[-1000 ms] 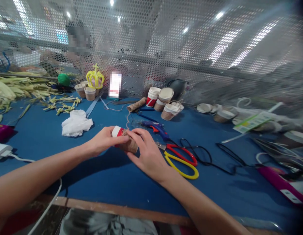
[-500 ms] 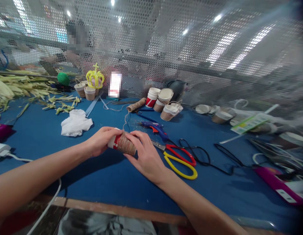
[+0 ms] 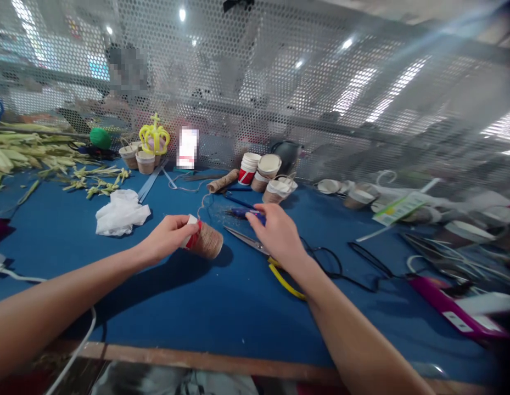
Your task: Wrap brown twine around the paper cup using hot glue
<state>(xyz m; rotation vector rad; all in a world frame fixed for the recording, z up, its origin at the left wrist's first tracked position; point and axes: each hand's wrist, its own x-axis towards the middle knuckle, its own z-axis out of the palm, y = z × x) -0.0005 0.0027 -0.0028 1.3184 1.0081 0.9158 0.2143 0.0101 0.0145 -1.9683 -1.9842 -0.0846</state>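
Note:
My left hand (image 3: 166, 238) grips the rim end of a paper cup (image 3: 208, 241), which lies tilted on its side above the table. Brown twine is wound round most of the cup, and a red and white band shows near my fingers. A loose strand runs from it to a twine roll (image 3: 224, 181) farther back. My right hand (image 3: 281, 236) has its fingers closed round a blue hot glue gun (image 3: 241, 213), whose handle is mostly hidden. Beneath that wrist lie scissors (image 3: 247, 239) with a yellow handle loop, the other loop covered.
Twine-wrapped cups (image 3: 275, 189) and stacked paper cups (image 3: 248, 167) stand at the back. A crumpled white cloth (image 3: 122, 213) lies left, near corn husks (image 3: 36, 153) and a yellow crown (image 3: 155, 140). A black cable (image 3: 368, 260) and purple power strip (image 3: 452, 307) are right. Perforated metal panel behind.
My right hand has left the cup and moved right and forward onto the glue gun. My left hand still holds the cup, its wound end now uncovered. The view has shifted slightly.

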